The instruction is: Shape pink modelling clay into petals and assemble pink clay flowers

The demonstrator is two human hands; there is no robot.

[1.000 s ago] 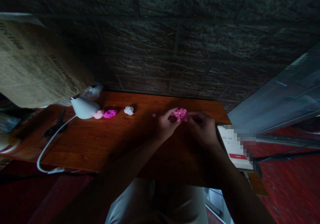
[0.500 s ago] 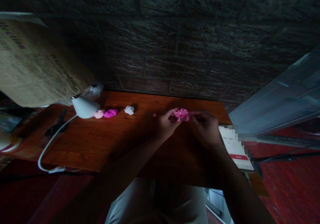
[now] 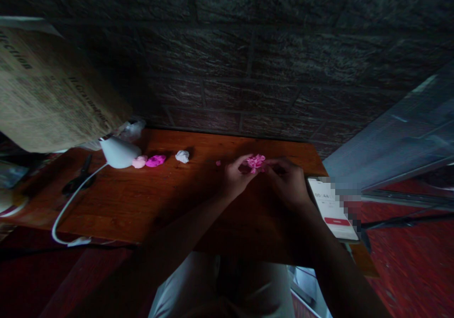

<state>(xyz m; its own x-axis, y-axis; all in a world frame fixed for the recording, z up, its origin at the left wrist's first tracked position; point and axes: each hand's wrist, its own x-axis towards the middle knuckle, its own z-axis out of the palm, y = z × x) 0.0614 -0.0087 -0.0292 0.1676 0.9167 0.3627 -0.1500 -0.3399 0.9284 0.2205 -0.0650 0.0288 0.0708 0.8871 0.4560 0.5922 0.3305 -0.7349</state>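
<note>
A pink ruffled flower point(image 3: 255, 162), seemingly of soft clay, is held just above the wooden table point(image 3: 149, 209). My left hand point(image 3: 237, 175) pinches it from the left, thumb and fingers closed on its edge. From the right, my right hand point(image 3: 289, 178) has its fingertips pressed together against the flower's right side. A tiny pink lump point(image 3: 218, 163) lies left of my left hand. Farther left sit a white lump point(image 3: 182, 156), a magenta lump point(image 3: 155, 160) and a pale pink lump point(image 3: 139, 161).
A white cone-shaped lamp base point(image 3: 121, 153) with a white cable and a printed paper shade point(image 3: 60, 91) stands at left. Black scissors point(image 3: 78, 180) lie beside it. A phone or tablet with a lit screen point(image 3: 331, 209) lies at right. A dark brick wall point(image 3: 227, 58) rises behind.
My right hand has moved slightly left, closer against the flower's right side. My left hand stays nearly in place, holding the flower. The view has shifted slightly.
</note>
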